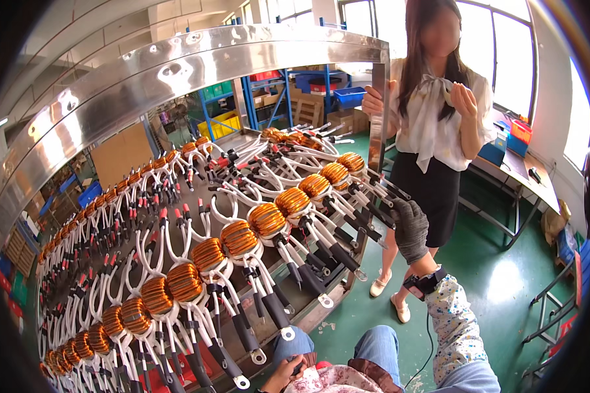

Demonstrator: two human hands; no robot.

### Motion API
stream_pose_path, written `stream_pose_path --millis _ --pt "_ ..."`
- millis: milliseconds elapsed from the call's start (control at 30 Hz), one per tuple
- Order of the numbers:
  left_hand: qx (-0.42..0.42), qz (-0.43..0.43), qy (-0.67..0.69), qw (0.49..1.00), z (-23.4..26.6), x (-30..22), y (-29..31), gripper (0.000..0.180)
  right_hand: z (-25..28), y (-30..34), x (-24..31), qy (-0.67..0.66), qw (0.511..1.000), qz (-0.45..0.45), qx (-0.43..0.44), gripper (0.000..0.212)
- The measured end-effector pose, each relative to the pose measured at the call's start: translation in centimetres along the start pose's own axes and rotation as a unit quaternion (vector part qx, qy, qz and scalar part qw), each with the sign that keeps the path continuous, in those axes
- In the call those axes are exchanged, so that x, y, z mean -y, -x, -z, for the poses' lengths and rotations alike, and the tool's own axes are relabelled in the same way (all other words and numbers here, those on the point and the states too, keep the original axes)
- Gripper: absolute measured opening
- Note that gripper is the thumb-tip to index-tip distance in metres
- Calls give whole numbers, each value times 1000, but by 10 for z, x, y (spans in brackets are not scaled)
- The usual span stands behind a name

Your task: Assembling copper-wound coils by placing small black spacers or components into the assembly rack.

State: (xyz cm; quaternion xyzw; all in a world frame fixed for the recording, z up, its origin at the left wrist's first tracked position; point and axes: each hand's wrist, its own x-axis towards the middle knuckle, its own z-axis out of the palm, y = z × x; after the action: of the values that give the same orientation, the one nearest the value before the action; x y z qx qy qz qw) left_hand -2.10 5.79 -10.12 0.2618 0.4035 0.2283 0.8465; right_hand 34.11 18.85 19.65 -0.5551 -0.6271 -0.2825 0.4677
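My right hand (410, 230), in a dark grey glove, is raised at the right end of a metal rack, beside black-sleeved cable ends. Its fingers are curled, and what they hold, if anything, is hidden. Low in the picture, close to my lap, my left hand (287, 374) is closed around a small dark thing too unclear to name. Copper-wound toroidal coils (239, 237) with white leads stand in long rows on the rack shelf (206, 226). Many leads end in black sleeves and metal ring lugs (259, 355); others have red tips.
A shiny metal frame (203, 60) arches over the coils. Beyond its right post stands a person (432, 124), one hand by the post, the other raised. A worktable (518, 171) with bins is at the right; blue shelving (265, 98) stands behind. The floor (478, 262) is green.
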Motion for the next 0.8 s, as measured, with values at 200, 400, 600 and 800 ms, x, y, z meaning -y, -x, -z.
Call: stream_pose_path --millis 200,400,600,800 --pt "-9 -17 13 1000 -1 3 3 27 0 6 -4 66 998 -1 23 23" --pt "-16 -15 -9 1000 -7 -4 7 28 -28 -13 -12 160 985 65 22 31" --pt "-12 -33 -10 999 -5 -1 6 29 -39 -14 -10 61 989 -74 109 35" --pt "-22 1 6 1000 3 3 1 30 -22 -3 0 -95 989 -109 -37 27"
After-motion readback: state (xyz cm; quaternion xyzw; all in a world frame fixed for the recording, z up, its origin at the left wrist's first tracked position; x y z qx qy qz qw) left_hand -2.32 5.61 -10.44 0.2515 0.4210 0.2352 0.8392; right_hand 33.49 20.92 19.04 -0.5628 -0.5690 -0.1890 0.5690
